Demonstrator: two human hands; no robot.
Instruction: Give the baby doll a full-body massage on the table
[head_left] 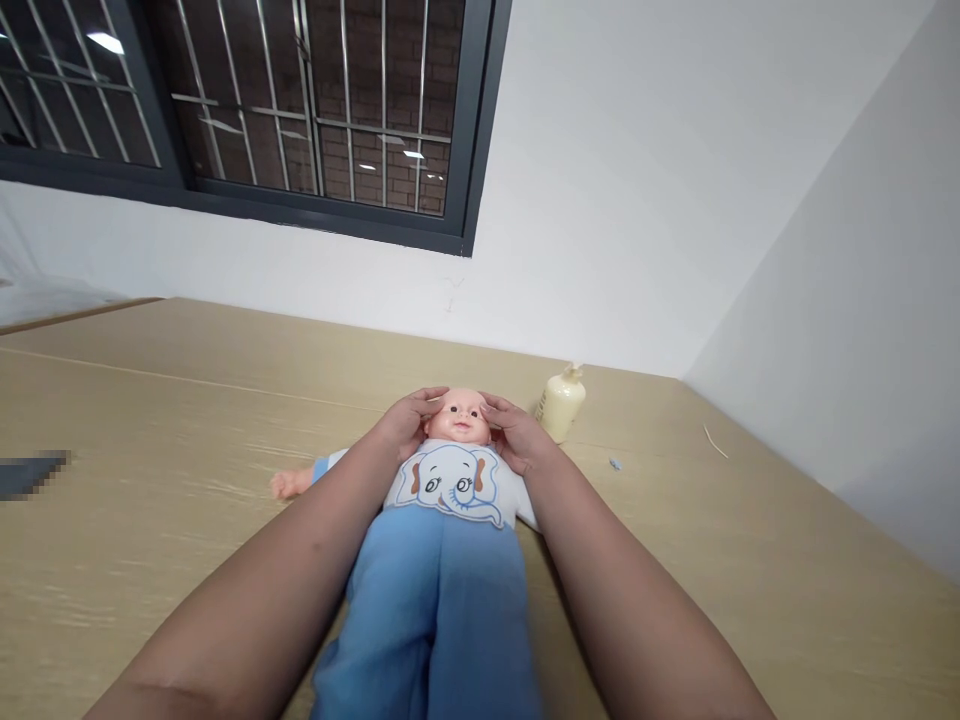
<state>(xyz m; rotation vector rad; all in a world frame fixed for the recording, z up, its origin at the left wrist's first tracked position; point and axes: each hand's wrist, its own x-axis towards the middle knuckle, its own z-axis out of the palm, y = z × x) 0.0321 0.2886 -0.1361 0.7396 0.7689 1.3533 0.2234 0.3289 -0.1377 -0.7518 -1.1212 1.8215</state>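
Doll (450,500) laid supine on table (187,420); head cupped at 9 and 3 o'clock by left hand (405,425) and right hand (517,435), fingers curled on it; bottle (561,402) at 1 o'clock untouched.

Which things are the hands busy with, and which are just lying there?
In use:
- doll, lying on its back on the table
- left hand and right hand, cupping its head on both sides

Lying about:
- cream bottle, beside the doll's head
- small blue scrap
- dark flat thing, at the left edge
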